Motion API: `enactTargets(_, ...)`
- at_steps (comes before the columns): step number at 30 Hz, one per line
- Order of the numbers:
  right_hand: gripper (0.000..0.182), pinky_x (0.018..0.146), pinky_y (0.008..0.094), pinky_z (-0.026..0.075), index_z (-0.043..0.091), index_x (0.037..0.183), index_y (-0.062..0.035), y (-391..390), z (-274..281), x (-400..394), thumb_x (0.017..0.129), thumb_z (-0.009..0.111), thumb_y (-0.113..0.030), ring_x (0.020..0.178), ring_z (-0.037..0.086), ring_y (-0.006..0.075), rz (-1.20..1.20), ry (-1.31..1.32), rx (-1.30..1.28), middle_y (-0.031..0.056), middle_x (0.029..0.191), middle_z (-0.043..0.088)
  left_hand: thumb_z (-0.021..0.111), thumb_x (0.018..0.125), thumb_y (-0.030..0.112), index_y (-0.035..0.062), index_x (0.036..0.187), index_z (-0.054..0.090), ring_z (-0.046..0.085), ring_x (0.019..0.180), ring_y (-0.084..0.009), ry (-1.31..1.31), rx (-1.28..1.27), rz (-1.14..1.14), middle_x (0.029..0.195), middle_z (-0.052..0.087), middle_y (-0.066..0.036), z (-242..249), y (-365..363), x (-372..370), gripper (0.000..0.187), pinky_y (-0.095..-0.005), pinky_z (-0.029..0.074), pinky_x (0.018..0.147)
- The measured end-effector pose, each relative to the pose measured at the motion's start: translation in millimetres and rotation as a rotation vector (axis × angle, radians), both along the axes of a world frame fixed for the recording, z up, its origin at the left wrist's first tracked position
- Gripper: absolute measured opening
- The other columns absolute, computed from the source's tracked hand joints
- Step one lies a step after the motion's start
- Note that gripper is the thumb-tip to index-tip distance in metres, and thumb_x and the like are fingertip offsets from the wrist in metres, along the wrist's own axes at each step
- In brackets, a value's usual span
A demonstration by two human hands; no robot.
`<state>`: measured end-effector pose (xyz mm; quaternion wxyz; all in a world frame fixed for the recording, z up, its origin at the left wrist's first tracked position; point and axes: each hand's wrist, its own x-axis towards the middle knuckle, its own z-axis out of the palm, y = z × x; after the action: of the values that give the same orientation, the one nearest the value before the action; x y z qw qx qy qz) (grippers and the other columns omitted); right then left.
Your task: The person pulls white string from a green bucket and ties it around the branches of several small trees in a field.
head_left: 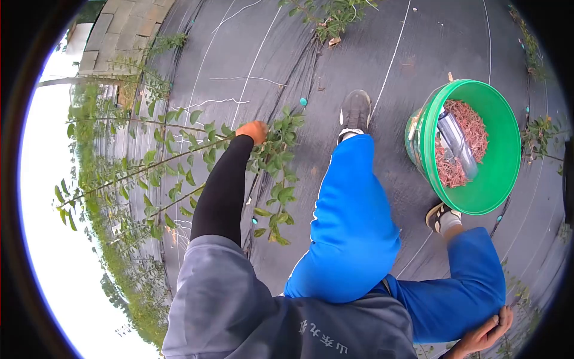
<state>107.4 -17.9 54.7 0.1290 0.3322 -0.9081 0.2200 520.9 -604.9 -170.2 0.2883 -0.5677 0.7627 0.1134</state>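
Observation:
My left hand [253, 131], at the end of a black sleeve, is among the leaves of a green shrub [280, 140] left of centre. It looks curled into a fist; leaves and the back of the hand hide what it grips. My right hand [483, 336] rests at the lower right against my bent knee in blue trousers [475, 287], its fingers apart and holding nothing. A green bucket [505, 149] stands beyond that knee, holding many pinkish strips [475, 125] and a clear and dark plastic-wrapped object [457, 143].
Black ground sheet [299, 54] with white lines covers the ground. Long leafy branches spread left from the shrub. Another plant [338, 18] grows at the top. My shoes [357, 107] are beside the shrub and under the bucket's edge. A block wall [122, 30] stands at the upper left.

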Motion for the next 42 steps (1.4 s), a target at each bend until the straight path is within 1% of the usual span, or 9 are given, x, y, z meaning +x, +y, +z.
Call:
enactTargets(2,0.028,0.097,0.0385,0.035,0.054,0.112,0.0055,-16,8,-2,0.095,0.041,-0.011,0.113,0.047,0.0276,0.048,0.010,0.043,0.0163,0.118,0.051,0.048,0.079,0.020,0.0183,0.098,0.065,0.061,0.095,-0.0306,-0.013,0.191,-0.069,0.099,0.065,-0.010,6,-4,-1,0.026,-0.0415,0.048,0.081)
enactTargets(6,0.031,0.080,0.0419,0.042,0.060,0.091,0.0022,-56,21,8,0.094,0.048,-0.026,0.089,0.054,0.0294,0.096,0.099,0.049,0.0161,0.093,0.058,0.049,0.077,0.018,0.0241,0.108,0.064,0.060,0.099,-0.0277,-0.110,0.269,-0.074,0.106,0.063,-0.008,10,-11,-3,0.035,-0.0390,0.047,0.082)
enactTargets(11,0.029,0.076,0.0416,0.042,0.059,0.089,0.0033,-61,23,14,0.094,0.047,-0.022,0.082,0.052,0.0283,0.068,0.102,0.081,0.0160,0.090,0.057,0.049,0.079,0.019,0.0155,0.109,0.064,0.059,0.100,-0.0303,-0.182,0.379,-0.035,0.108,0.063,-0.011,-15,-32,13,0.034,-0.0405,0.046,0.083)
enactTargets(15,0.029,0.078,0.0417,0.044,0.058,0.101,0.0012,-38,19,10,0.092,0.051,-0.026,0.090,0.055,0.0286,0.058,0.057,0.106,0.0160,0.098,0.057,0.051,0.078,0.021,0.0125,0.107,0.064,0.059,0.097,-0.0311,-0.198,0.414,-0.213,0.108,0.062,-0.013,-25,-44,19,0.033,-0.0408,0.046,0.081)
enactTargets(18,0.028,0.096,0.0386,0.035,0.055,0.111,0.0059,-10,10,5,0.095,0.041,-0.013,0.112,0.047,0.0283,-0.024,0.005,0.111,0.0166,0.118,0.051,0.053,0.078,0.022,0.0102,0.104,0.065,0.060,0.091,-0.0328,-0.138,0.538,-0.105,0.103,0.064,-0.014,-19,-43,14,0.031,-0.0406,0.047,0.078)
enactTargets(21,0.029,0.096,0.0384,0.035,0.056,0.110,0.0059,-9,9,5,0.095,0.042,-0.013,0.112,0.047,0.0285,-0.010,0.027,0.120,0.0166,0.117,0.051,0.054,0.079,0.025,0.0102,0.100,0.065,0.061,0.086,-0.0337,-0.165,0.562,-0.397,0.096,0.065,-0.015,-26,-44,20,0.029,-0.0399,0.047,0.077)
enactTargets(23,0.029,0.096,0.0382,0.035,0.056,0.110,0.0060,-11,10,6,0.095,0.042,-0.014,0.111,0.047,0.0284,0.008,0.036,0.125,0.0163,0.116,0.052,0.053,0.080,0.025,0.0107,0.097,0.066,0.061,0.086,-0.0345,0.033,0.414,-0.049,0.095,0.065,-0.015,-32,-40,29,0.026,-0.0405,0.047,0.078)
enactTargets(30,0.029,0.095,0.0374,0.035,0.056,0.110,0.0058,-10,7,6,0.095,0.041,-0.014,0.111,0.047,0.0277,0.034,0.027,0.063,0.0159,0.116,0.052,0.049,0.080,0.029,0.0087,0.098,0.064,0.058,0.096,-0.0386,-0.011,0.205,-0.052,0.103,0.062,-0.018,-38,-30,34,0.031,-0.0446,0.045,0.084)
enactTargets(42,0.027,0.096,0.0367,0.035,0.056,0.109,0.0068,-12,7,9,0.094,0.041,-0.010,0.111,0.048,0.0274,-0.017,0.011,0.056,0.0156,0.115,0.053,0.045,0.083,0.032,0.0031,0.095,0.062,0.056,0.096,-0.0412,0.363,-0.007,0.117,0.097,0.061,-0.025,-13,-35,-3,0.035,-0.0459,0.044,0.084)
